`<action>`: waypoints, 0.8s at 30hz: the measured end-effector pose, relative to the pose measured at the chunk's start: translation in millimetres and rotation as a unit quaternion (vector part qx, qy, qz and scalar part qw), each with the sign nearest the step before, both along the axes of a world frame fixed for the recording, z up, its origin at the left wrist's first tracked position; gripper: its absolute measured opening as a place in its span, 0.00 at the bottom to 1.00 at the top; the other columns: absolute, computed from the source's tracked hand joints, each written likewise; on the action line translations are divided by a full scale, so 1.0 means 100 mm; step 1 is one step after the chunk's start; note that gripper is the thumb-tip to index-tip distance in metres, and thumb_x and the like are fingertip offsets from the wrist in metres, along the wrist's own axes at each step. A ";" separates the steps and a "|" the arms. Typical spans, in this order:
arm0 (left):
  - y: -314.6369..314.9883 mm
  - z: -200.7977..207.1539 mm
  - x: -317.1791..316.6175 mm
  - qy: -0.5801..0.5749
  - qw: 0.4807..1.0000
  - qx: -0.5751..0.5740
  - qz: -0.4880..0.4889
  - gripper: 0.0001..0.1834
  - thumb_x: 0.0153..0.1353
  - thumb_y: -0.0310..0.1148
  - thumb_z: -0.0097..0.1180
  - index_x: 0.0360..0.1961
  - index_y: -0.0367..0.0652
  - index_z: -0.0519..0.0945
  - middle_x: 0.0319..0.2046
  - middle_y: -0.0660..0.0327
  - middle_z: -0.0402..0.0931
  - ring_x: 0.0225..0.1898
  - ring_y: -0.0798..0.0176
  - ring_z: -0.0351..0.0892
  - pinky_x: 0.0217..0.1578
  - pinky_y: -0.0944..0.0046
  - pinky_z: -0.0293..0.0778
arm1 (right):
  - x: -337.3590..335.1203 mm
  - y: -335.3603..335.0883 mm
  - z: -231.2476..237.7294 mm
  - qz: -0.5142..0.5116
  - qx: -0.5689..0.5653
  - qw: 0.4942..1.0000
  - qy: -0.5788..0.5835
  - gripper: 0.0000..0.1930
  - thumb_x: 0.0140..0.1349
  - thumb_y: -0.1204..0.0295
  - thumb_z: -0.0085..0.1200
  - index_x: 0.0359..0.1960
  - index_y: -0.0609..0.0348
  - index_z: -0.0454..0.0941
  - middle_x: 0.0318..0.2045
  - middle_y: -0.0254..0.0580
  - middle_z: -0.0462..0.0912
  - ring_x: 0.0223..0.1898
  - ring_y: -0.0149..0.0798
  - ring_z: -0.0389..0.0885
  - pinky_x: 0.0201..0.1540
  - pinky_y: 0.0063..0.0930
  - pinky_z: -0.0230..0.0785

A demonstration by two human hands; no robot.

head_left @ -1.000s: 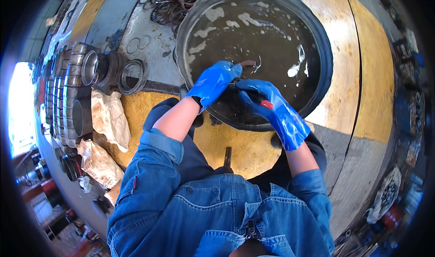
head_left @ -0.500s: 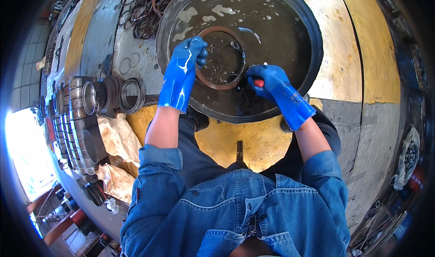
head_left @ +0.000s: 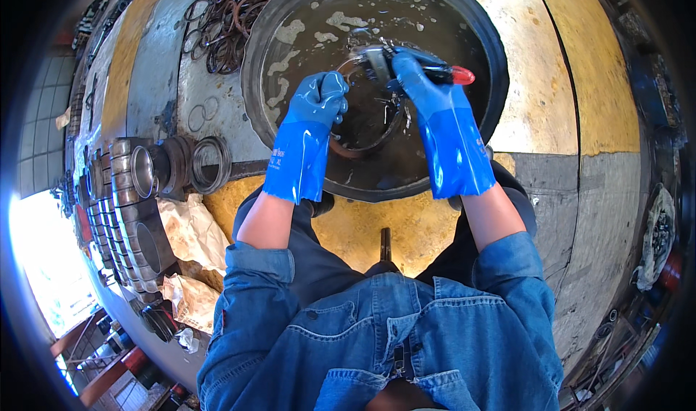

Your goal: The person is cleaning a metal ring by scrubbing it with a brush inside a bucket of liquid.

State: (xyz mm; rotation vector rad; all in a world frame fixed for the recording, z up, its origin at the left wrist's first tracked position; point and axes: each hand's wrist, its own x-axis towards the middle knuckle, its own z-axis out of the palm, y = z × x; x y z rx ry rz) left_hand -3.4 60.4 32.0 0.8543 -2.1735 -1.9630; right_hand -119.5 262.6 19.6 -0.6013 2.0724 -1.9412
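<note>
Ring (head_left: 354, 152) mid-frame, inside a tub (head_left: 497, 77), held in fingers of left hand (head_left: 317, 101); fingers of right hand (head_left: 428, 92) clutch a red-ended tool (head_left: 461, 75).

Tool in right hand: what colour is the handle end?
The handle end is red; it shows best in the head view.

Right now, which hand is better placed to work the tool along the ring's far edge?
Right, likely: the right hand grips the red-ended tool, its blurred head near the far side of the brown ring. The left hand is closed on the ring's left edge.
</note>
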 end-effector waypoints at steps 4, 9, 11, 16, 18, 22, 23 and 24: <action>0.06 0.05 -0.05 0.028 0.999 0.012 0.021 0.17 0.72 0.43 0.57 0.42 0.37 0.81 0.23 0.63 0.76 0.21 0.70 0.74 0.23 0.68 0.73 | -0.04 0.18 -0.20 -0.063 0.034 0.984 -0.161 0.18 0.69 0.56 0.59 0.43 0.61 0.86 0.31 0.37 0.86 0.32 0.31 0.80 0.37 0.27 0.71; 0.06 0.09 -0.04 0.058 0.996 0.012 0.071 0.14 0.72 0.40 0.57 0.43 0.38 0.81 0.23 0.63 0.76 0.21 0.70 0.75 0.23 0.69 0.73 | 0.28 0.17 -0.29 -0.103 -0.087 0.895 -0.425 0.20 0.69 0.54 0.57 0.43 0.62 0.86 0.30 0.38 0.84 0.31 0.32 0.79 0.37 0.28 0.69; 0.02 0.03 -0.04 0.052 0.996 -0.022 0.070 0.13 0.72 0.40 0.57 0.42 0.40 0.80 0.24 0.65 0.75 0.23 0.71 0.74 0.24 0.69 0.72 | 0.31 0.22 -0.40 -0.041 -0.034 0.924 -0.379 0.20 0.69 0.55 0.58 0.43 0.63 0.86 0.30 0.38 0.85 0.31 0.30 0.79 0.37 0.26 0.70; -0.10 -0.10 0.04 0.072 0.993 -0.074 0.064 0.13 0.73 0.41 0.57 0.42 0.41 0.79 0.26 0.66 0.74 0.25 0.73 0.73 0.25 0.70 0.71 | 0.45 0.10 0.26 0.017 0.021 0.944 -0.328 0.18 0.66 0.56 0.61 0.39 0.62 0.87 0.32 0.35 0.86 0.33 0.28 0.82 0.40 0.26 0.74; -0.13 -0.10 0.03 0.063 0.993 -0.080 0.061 0.12 0.73 0.40 0.57 0.42 0.41 0.79 0.25 0.66 0.74 0.25 0.72 0.74 0.25 0.70 0.71 | 0.46 0.00 0.17 0.103 0.035 0.949 -0.296 0.19 0.65 0.56 0.61 0.38 0.62 0.87 0.32 0.34 0.86 0.34 0.28 0.81 0.41 0.26 0.74; 0.01 0.04 -0.03 0.050 0.993 -0.066 0.080 0.10 0.72 0.38 0.57 0.42 0.42 0.79 0.24 0.66 0.74 0.25 0.72 0.73 0.25 0.69 0.71 | 0.47 -0.07 -0.07 0.147 0.190 0.961 -0.140 0.14 0.65 0.56 0.60 0.39 0.52 0.89 0.36 0.42 0.90 0.40 0.43 0.88 0.44 0.34 0.78; 0.01 0.02 -0.02 0.047 0.994 -0.061 0.077 0.11 0.73 0.39 0.57 0.42 0.42 0.80 0.24 0.66 0.74 0.25 0.73 0.73 0.25 0.69 0.71 | 0.49 -0.08 -0.10 0.121 0.232 0.960 -0.094 0.13 0.65 0.56 0.60 0.38 0.49 0.89 0.37 0.44 0.90 0.42 0.47 0.89 0.45 0.36 0.79; 0.01 -0.03 -0.01 0.043 0.995 -0.057 0.073 0.11 0.73 0.39 0.57 0.42 0.42 0.80 0.24 0.66 0.75 0.25 0.73 0.73 0.25 0.69 0.70 | 0.47 -0.06 -0.12 0.099 0.310 0.945 0.039 0.13 0.66 0.59 0.58 0.49 0.39 0.87 0.43 0.44 0.90 0.47 0.56 0.87 0.47 0.44 0.80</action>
